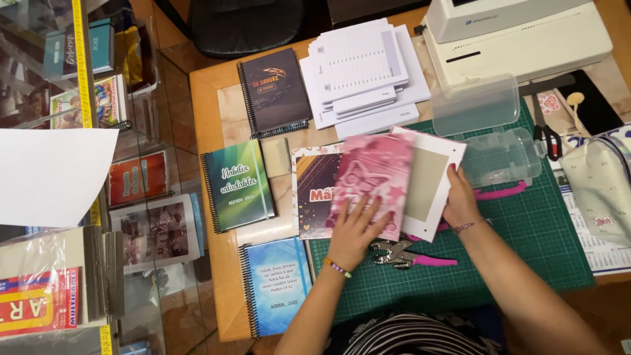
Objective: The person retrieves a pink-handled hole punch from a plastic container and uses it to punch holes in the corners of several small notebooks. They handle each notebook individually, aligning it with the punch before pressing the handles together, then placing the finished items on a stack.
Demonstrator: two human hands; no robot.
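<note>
Green cutting mat [526, 236], near its left edge: my left hand [355, 230] presses flat on the pink cover [374, 177], right hand [460, 200] pinches the white board [430, 181]. Best keep edges flush while folding.

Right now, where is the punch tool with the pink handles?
In the head view, the punch tool lies on the green cutting mat, just right of the left hand and below the pink cover.
</note>
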